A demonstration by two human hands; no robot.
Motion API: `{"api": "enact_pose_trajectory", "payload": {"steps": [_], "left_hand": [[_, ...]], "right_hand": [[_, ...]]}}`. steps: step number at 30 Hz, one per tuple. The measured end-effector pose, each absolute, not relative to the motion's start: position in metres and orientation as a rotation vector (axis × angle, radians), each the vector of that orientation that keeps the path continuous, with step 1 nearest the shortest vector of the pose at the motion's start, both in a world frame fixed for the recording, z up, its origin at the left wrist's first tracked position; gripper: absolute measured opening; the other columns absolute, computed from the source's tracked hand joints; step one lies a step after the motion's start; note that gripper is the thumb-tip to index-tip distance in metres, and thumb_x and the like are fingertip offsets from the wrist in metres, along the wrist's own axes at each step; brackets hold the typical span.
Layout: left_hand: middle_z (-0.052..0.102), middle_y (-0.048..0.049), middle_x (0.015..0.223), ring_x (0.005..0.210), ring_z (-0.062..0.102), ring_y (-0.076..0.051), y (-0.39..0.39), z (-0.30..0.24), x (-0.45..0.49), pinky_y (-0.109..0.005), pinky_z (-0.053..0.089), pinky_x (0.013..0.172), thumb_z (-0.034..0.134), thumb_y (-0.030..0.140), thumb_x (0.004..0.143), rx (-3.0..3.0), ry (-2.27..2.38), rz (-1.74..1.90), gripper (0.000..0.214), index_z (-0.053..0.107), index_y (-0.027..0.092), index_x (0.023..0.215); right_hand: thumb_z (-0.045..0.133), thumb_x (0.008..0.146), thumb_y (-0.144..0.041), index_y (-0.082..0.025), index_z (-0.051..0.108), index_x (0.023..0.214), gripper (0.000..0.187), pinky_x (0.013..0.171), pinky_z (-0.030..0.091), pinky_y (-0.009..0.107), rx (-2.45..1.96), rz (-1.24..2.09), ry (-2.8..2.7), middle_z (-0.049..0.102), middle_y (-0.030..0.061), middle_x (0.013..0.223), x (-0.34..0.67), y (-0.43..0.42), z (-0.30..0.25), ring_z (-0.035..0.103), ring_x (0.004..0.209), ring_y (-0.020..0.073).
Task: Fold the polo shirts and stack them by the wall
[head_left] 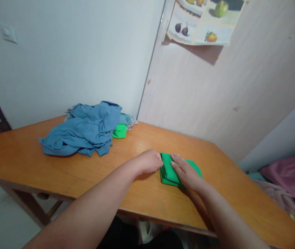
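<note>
On the wooden table (160,138): a folded green cloth (167,164) is laid at five o'clock from the middle of the view; the directions below are read from this cloth.
Green cloth: several layers are stacked, their edges shown at nine o'clock; a rounded part is left uncovered at three o'clock.
Left hand (150,162): it is held at nine o'clock, fingers curled narrow against the layered edge; whether a layer is pinched cannot be told.
Right hand (185,170): it is rested palm down on top, fingers extended, with nothing clasped; its forearm is angled toward five o'clock.
Blue garment (85,129): it is heaped, crumpled, at ten o'clock; beside its right end a bright green piece (119,131) and striped fabric (133,121) are seen.
Fruit poster (198,26): it is hung between twelve and one o'clock.
Pink fabric (293,173): it is seen beyond the table's edge at three o'clock.
</note>
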State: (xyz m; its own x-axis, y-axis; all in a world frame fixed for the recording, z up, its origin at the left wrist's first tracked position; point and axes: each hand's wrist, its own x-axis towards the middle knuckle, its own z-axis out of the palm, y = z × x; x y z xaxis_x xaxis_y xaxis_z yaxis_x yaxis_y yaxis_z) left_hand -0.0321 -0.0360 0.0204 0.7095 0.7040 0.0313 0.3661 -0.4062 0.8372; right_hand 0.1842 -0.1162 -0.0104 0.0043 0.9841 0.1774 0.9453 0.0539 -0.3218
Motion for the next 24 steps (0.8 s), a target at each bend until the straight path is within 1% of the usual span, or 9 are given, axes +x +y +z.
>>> {"api": "enact_pose_trajectory", "payload": {"steps": [2, 5, 8, 10, 12, 14, 16, 20, 24], "left_hand": [[0.042, 0.004, 0.052, 0.051, 0.037, -0.01, -0.047, 0.018, -0.04, -0.025, 0.023, 0.048, 0.05, 0.023, 0.075, 2.026, 0.693, 0.445, 0.019, 0.052, 0.017, 0.057], [0.043, 0.0047, 0.059, 0.056, 0.039, -0.01, -0.058, 0.01, -0.049, -0.023, 0.025, 0.051, 0.048, 0.023, 0.079, 2.011, 0.53, 0.497, 0.017, 0.057, 0.017, 0.066], [0.044, 0.005, 0.063, 0.059, 0.039, -0.01, -0.061, 0.004, -0.053, -0.022, 0.028, 0.054, 0.049, 0.023, 0.08, 2.013, 0.469, 0.506, 0.016, 0.062, 0.016, 0.074], [0.047, 0.0048, 0.064, 0.06, 0.04, -0.01, -0.06, 0.002, -0.054, -0.021, 0.03, 0.055, 0.05, 0.024, 0.082, 2.013, 0.462, 0.491, 0.018, 0.065, 0.016, 0.078], [0.053, 0.0034, 0.067, 0.063, 0.044, -0.011, -0.057, 0.003, -0.055, -0.021, 0.034, 0.058, 0.049, 0.024, 0.086, 2.053, 0.445, 0.492, 0.02, 0.067, 0.015, 0.081], [0.06, 0.0012, 0.074, 0.069, 0.051, -0.013, -0.054, 0.005, -0.058, -0.022, 0.038, 0.064, 0.049, 0.024, 0.088, 2.201, 0.399, 0.499, 0.022, 0.069, 0.017, 0.084], [0.064, -0.0004, 0.08, 0.075, 0.056, -0.015, -0.053, 0.009, -0.064, -0.024, 0.04, 0.069, 0.049, 0.024, 0.091, 2.458, 0.368, 0.506, 0.022, 0.07, 0.02, 0.089], [0.064, -0.0007, 0.081, 0.073, 0.058, -0.017, -0.058, 0.017, -0.076, -0.03, 0.039, 0.072, 0.046, 0.024, 0.095, 2.97, 0.408, 0.475, 0.022, 0.068, 0.029, 0.096], [0.065, -0.0022, 0.085, 0.078, 0.059, -0.02, -0.065, 0.02, -0.078, -0.034, 0.038, 0.074, 0.048, 0.026, 0.096, 3.194, 0.344, 0.464, 0.017, 0.064, 0.028, 0.1]], "right_hand": [[0.027, 0.1, -0.061, -0.017, 0.042, 0.151, 0.069, 0.122, 0.024, 0.047, -1.935, 0.146, -1.987, 0.036, 0.0102, 0.158, 0.182, -0.116, -0.009, 0.029, 0.148, 0.0244], [0.027, 0.1, -0.058, -0.014, 0.043, 0.151, 0.069, 0.122, 0.024, 0.046, -1.936, 0.13, -1.999, 0.036, 0.012, 0.157, 0.18, -0.116, -0.008, 0.029, 0.148, 0.0243], [0.026, 0.101, -0.057, -0.011, 0.041, 0.151, 0.07, 0.122, 0.023, 0.045, -1.958, 0.118, -2.014, 0.035, 0.0129, 0.158, 0.179, -0.115, -0.007, 0.028, 0.148, 0.0238], [0.025, 0.101, -0.056, -0.009, 0.04, 0.151, 0.07, 0.122, 0.023, 0.044, -1.977, 0.117, -2.018, 0.034, 0.0129, 0.158, 0.179, -0.114, -0.008, 0.027, 0.149, 0.0236], [0.025, 0.101, -0.055, -0.01, 0.04, 0.152, 0.07, 0.122, 0.022, 0.043, -1.99, 0.12, -2.019, 0.034, 0.0123, 0.158, 0.179, -0.113, -0.008, 0.027, 0.149, 0.0234], [0.025, 0.101, -0.056, -0.011, 0.04, 0.152, 0.069, 0.123, 0.022, 0.043, -1.996, 0.118, -2.019, 0.033, 0.0113, 0.159, 0.178, -0.113, -0.009, 0.027, 0.149, 0.0236], [0.024, 0.101, -0.056, -0.013, 0.041, 0.152, 0.069, 0.122, 0.022, 0.044, -1.995, 0.115, -2.022, 0.033, 0.0107, 0.159, 0.177, -0.113, -0.008, 0.027, 0.149, 0.0237], [0.024, 0.101, -0.056, -0.012, 0.04, 0.152, 0.069, 0.123, 0.022, 0.044, -2.015, 0.11, -2.019, 0.033, 0.0108, 0.159, 0.175, -0.114, -0.008, 0.027, 0.149, 0.0239], [0.024, 0.102, -0.055, -0.012, 0.038, 0.153, 0.069, 0.123, 0.022, 0.044, -2.036, 0.098, -2.029, 0.032, 0.0107, 0.159, 0.174, -0.115, -0.008, 0.026, 0.149, 0.0237]]}}
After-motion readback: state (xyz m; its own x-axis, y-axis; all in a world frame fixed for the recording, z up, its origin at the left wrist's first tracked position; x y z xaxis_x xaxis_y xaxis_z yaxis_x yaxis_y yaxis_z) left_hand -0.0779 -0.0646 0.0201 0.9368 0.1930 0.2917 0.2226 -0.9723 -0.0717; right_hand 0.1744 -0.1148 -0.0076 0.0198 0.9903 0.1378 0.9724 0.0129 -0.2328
